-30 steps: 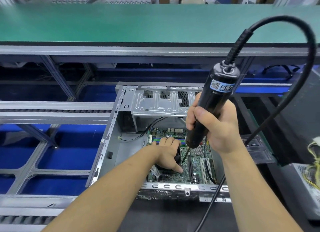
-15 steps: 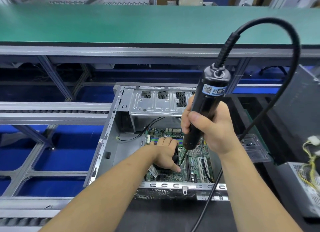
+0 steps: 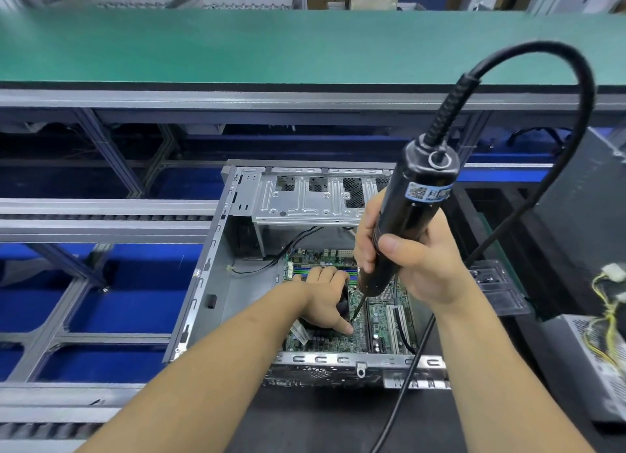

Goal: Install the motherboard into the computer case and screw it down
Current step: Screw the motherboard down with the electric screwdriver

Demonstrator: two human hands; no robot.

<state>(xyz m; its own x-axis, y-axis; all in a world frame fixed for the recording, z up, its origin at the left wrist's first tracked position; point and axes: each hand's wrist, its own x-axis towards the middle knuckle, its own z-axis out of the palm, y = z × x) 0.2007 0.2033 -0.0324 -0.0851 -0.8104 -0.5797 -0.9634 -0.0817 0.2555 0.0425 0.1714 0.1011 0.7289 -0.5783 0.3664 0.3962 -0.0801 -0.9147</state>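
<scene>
Motherboard point(image 3: 379, 330) lying flat inside open case point(image 3: 216, 283), toward its near right part. Left hand point(image 3: 327, 300) resting on black cooler fan, fingers draped over it, index finger pointing down beside driver tip. Right hand point(image 3: 416, 266) gripping black electric driver point(image 3: 406, 222) tight, thumb across barrel, bit touching board just right of fan. Driver's cable point(image 3: 576, 120) looping overhead. Power supply point(image 3: 599, 364) sitting at far right, well apart from case.
</scene>
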